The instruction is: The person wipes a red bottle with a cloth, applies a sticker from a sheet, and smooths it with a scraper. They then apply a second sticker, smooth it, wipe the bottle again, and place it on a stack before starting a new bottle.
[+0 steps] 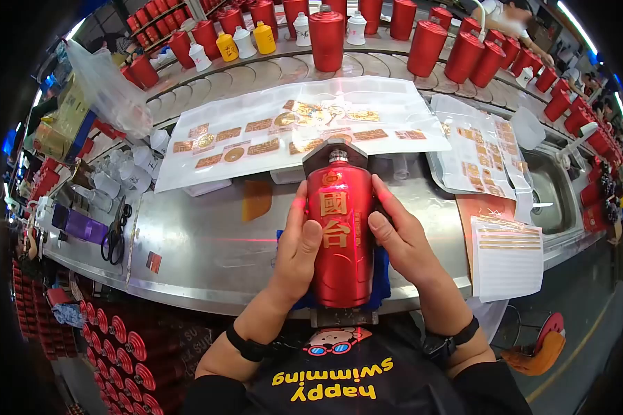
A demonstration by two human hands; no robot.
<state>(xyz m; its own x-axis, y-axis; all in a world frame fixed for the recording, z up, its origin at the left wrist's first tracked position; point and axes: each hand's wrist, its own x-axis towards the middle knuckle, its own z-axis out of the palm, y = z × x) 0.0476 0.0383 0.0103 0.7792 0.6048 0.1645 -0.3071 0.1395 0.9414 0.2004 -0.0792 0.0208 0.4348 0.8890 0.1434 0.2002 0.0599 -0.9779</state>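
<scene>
A shiny red bottle with large gold characters lies in front of me, its neck pointing away. It rests on a dark cradle that shows around the neck, with blue cloth beneath. My left hand is pressed along the bottle's left side, thumb on the front edge. Against the right side is my right hand, its thumb by the front and its fingers partly hidden. The two hands clasp the bottle between them. Just beyond lies a translucent sheet carrying gold decals.
Red bottles and small white and yellow ones stand on a curved conveyor. Scissors lie left; a second decal sheet, paper labels and a sink are right. Another person's arm shows at the back.
</scene>
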